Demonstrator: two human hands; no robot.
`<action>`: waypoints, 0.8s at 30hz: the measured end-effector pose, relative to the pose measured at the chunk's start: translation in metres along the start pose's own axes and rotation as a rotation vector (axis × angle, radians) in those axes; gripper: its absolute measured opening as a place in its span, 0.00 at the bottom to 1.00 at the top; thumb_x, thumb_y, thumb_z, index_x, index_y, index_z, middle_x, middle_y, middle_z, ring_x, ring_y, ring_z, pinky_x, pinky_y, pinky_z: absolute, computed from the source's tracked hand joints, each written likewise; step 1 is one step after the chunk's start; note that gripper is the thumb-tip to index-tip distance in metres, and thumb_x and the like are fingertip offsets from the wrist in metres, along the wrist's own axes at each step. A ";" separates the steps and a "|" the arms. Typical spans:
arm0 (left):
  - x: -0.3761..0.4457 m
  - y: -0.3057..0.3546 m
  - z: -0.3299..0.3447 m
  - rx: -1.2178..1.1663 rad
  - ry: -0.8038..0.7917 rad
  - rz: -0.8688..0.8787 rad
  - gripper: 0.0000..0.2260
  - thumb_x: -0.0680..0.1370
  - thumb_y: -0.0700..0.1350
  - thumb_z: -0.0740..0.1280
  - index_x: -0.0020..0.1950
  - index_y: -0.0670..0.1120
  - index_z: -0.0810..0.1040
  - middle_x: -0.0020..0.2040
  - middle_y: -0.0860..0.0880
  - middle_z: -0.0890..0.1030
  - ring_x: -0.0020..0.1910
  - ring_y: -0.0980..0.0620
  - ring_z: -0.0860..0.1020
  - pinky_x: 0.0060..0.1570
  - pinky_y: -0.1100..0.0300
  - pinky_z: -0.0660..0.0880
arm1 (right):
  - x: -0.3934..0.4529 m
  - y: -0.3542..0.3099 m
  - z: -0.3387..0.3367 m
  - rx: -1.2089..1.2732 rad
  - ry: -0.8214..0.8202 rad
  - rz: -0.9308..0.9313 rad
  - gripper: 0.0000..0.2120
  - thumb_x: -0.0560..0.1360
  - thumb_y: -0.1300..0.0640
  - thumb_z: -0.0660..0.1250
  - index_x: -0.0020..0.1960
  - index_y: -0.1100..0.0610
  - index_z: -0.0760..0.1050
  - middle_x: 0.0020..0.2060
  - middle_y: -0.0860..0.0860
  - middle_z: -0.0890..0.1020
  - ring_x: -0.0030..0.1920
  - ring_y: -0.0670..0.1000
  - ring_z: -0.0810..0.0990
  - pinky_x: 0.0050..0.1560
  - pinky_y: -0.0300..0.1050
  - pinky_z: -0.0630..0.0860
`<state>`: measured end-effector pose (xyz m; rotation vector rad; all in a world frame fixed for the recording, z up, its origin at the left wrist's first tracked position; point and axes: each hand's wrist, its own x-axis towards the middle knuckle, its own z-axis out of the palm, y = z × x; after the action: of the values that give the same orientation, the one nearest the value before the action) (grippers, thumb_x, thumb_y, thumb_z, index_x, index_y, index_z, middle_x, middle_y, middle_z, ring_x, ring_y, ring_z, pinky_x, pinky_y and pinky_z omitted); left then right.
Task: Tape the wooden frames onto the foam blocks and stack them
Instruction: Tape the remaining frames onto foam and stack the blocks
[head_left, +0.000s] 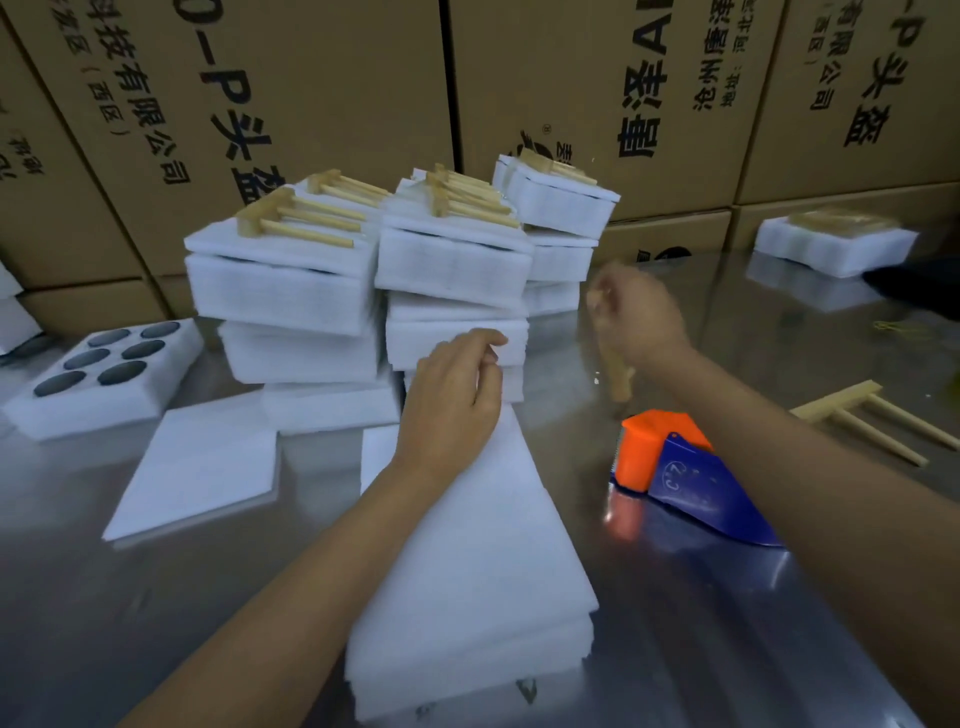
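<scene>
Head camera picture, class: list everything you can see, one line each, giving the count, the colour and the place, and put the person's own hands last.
Foam block stacks: three, white, centre back of the table, wooden frames taped on top.
Near foam stack: one, white, front centre, no frame on it.
Foam tray with round holes: one, white with dark holes, left.
Flat foam sheet: one, white, left of centre.
Single taped foam block: one, white, far right back.
Loose wooden frame: one, pale wood, right side of the table.
Tape dispenser: one, orange and blue, right of the near stack.
Cardboard boxes: several, brown, along the back.
Table: one, shiny metal.
Left hand: resting on foam at the middle stack.
Right hand: gripping a wooden frame, blurred.
</scene>
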<state>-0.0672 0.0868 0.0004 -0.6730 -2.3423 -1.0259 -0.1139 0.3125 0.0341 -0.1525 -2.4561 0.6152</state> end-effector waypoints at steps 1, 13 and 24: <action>-0.001 0.003 -0.004 -0.006 0.071 0.041 0.14 0.78 0.42 0.57 0.61 0.47 0.77 0.50 0.53 0.79 0.51 0.51 0.76 0.55 0.48 0.73 | -0.002 -0.007 -0.014 0.103 0.095 0.052 0.08 0.78 0.58 0.61 0.55 0.58 0.76 0.52 0.56 0.80 0.52 0.59 0.78 0.46 0.49 0.73; -0.034 0.072 -0.057 -1.099 0.060 -0.365 0.19 0.77 0.50 0.66 0.67 0.50 0.72 0.48 0.42 0.84 0.43 0.44 0.84 0.31 0.59 0.76 | -0.084 -0.167 -0.082 0.416 -0.068 -0.083 0.03 0.69 0.57 0.72 0.39 0.54 0.84 0.27 0.46 0.80 0.30 0.43 0.78 0.34 0.38 0.75; -0.085 -0.006 -0.065 -0.077 -0.039 -0.445 0.12 0.83 0.47 0.60 0.60 0.46 0.80 0.62 0.48 0.76 0.64 0.48 0.68 0.55 0.68 0.56 | -0.146 -0.147 0.009 0.544 -0.529 0.133 0.11 0.76 0.52 0.67 0.39 0.54 0.84 0.37 0.49 0.86 0.41 0.48 0.85 0.53 0.50 0.81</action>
<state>0.0089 0.0134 -0.0161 -0.1968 -2.5593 -1.3034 0.0042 0.1428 0.0194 0.0790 -2.6639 1.5151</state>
